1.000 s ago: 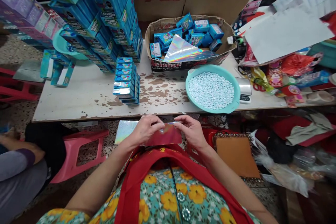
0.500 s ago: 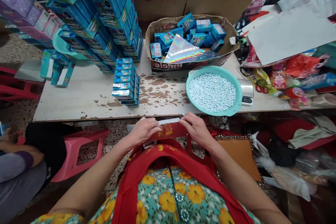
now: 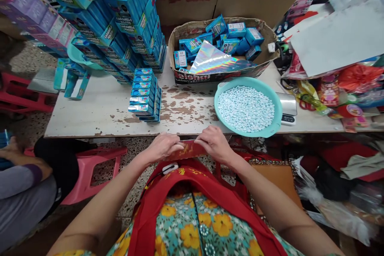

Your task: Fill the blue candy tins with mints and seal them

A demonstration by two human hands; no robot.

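Reflective sheet [image 3: 191,150] | between left hand [image 3: 164,147] and right hand [image 3: 215,144] | both pinching it, apparently by opposite ends

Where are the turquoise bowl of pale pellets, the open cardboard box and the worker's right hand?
Turquoise bowl [image 3: 278,108]: head view, rim at picture right.
Open cardboard box [image 3: 216,78]: head view, dark front wall.
Right hand [image 3: 216,143]: head view, its back.

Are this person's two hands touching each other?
Apart: the head view shows a reddish strip in the gap between the left hand and right hand.
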